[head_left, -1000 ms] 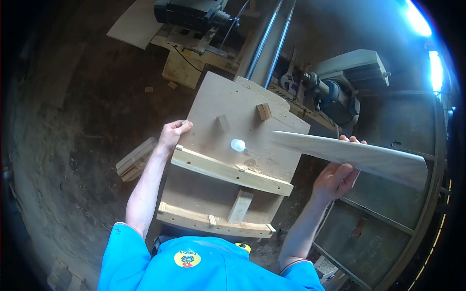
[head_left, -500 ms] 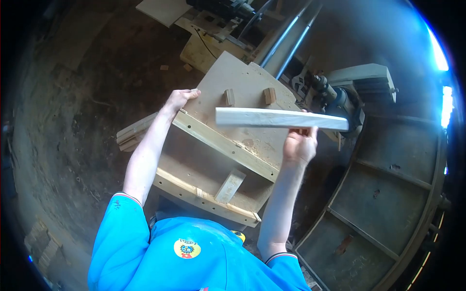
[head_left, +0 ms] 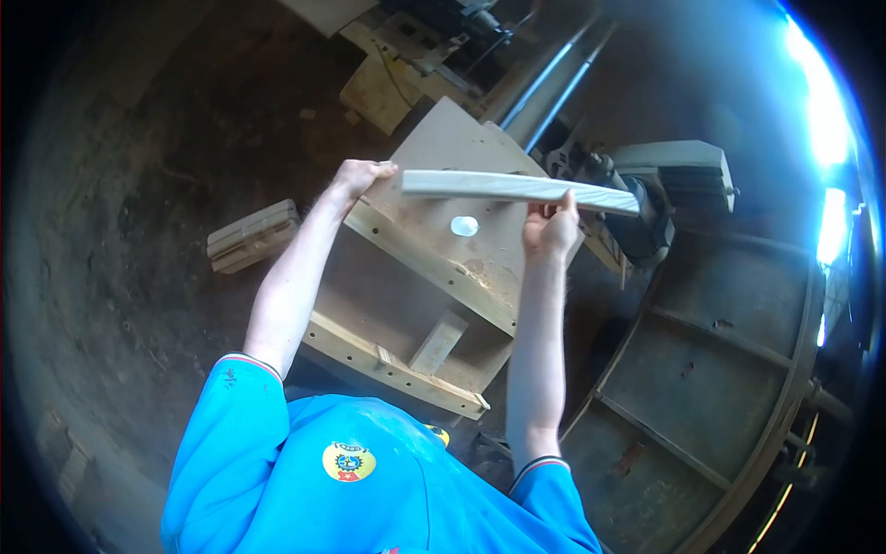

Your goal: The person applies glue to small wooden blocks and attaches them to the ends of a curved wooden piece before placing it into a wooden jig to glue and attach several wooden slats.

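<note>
A long pale wooden piece (head_left: pixel 517 186) is held up over a wooden board (head_left: pixel 443 138). Fingers of my right hand (head_left: pixel 552 226) grip it near its right end. My left hand (head_left: pixel 358 177) is closed at the left edge of the board, close to the left end of the piece; whatever is between its fingers is too small to make out. A round whitish patch (head_left: pixel 464 225) shows on the board below the piece. Nearer my body are a wooden rail with holes (head_left: pixel 425 263), a short crosspiece (head_left: pixel 439 342) and a curved lower rail (head_left: pixel 397 369).
Stacked wood pieces (head_left: pixel 254 236) lie at the left. Two metal rods (head_left: pixel 558 88) run behind the board. Machinery (head_left: pixel 646 217) and a pale wooden block (head_left: pixel 674 157) stand at the right, with a framed panel structure (head_left: pixel 711 360) nearer. More machine parts (head_left: pixel 415 37) are at the top.
The long piece and my right hand have moved farther from my body. My left hand has shifted slightly right. A whitish patch now shows on the board, and the view has shifted.
</note>
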`<state>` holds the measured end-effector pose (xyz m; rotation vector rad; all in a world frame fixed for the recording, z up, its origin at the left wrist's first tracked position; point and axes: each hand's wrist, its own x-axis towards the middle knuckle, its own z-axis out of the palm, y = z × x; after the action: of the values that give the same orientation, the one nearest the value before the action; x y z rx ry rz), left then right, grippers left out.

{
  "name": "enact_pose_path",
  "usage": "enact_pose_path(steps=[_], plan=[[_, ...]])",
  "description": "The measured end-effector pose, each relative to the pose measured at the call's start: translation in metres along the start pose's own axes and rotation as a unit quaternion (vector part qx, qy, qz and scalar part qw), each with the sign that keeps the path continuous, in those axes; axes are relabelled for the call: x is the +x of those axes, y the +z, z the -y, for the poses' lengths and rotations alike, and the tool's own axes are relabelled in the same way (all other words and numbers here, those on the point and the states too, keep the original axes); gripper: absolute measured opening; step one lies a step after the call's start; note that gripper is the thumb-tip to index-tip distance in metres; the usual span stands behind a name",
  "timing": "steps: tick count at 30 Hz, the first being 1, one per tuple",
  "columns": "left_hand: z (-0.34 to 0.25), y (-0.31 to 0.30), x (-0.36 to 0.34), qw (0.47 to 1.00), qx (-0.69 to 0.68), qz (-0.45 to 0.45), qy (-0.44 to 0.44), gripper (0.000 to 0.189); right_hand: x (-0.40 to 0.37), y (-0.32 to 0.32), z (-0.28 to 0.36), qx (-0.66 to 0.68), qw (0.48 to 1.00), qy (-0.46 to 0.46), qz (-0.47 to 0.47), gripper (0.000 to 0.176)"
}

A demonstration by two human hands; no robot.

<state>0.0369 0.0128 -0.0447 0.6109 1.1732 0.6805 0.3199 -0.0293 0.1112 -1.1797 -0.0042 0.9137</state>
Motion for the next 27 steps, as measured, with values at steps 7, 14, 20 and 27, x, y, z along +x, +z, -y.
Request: enact_pose_path(steps=[7, 14, 20, 27], plan=[[-0.01, 0.002, -0.029, 1.0, 0.013, -0.014, -0.011, 0.035, 0.1, 0.018, -0.008, -0.163, 0.983, -0.027, 0.078, 0.034], [-0.013, 0.005, -0.032, 0.973, 0.155, -0.132, 0.111, 0.028, 0.146, 0.008, -0.02, -0.226, 0.958, 0.05, 0.167, 0.038], [-0.055, 0.111, -0.061, 0.725, 0.44, -0.159, 0.505, 0.027, 0.156, -0.002, -0.018, -0.239, 0.961, 0.07, 0.119, 0.037], [-0.038, 0.2, 0.019, 0.668, 0.598, -0.211, 0.391, 0.02, 0.166, -0.021, 0.011, -0.372, 0.896, 0.155, 0.186, 0.03]])
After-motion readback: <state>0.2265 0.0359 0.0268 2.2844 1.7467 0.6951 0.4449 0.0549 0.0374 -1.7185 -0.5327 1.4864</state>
